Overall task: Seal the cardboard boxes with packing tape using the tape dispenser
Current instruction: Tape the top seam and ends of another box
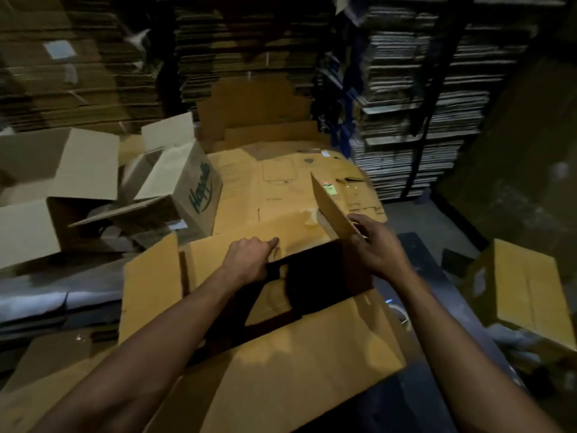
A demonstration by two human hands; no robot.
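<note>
An open brown cardboard box point(315, 348) stands in front of me with its flaps spread and a dark opening in the middle. My left hand point(249, 259) grips the far flap point(249, 237) at its edge, fingers curled over it. My right hand point(376, 245) holds the right side flap point(332, 204), which stands tilted up. No tape dispenser is in view.
Flattened cardboard sheets point(281, 179) lie beyond the box. Open boxes, one printed with green lettering point(190, 185), are piled at the left. Another brown box point(521, 285) sits at the right. Tall stacks of flat cardboard point(415, 98) fill the back.
</note>
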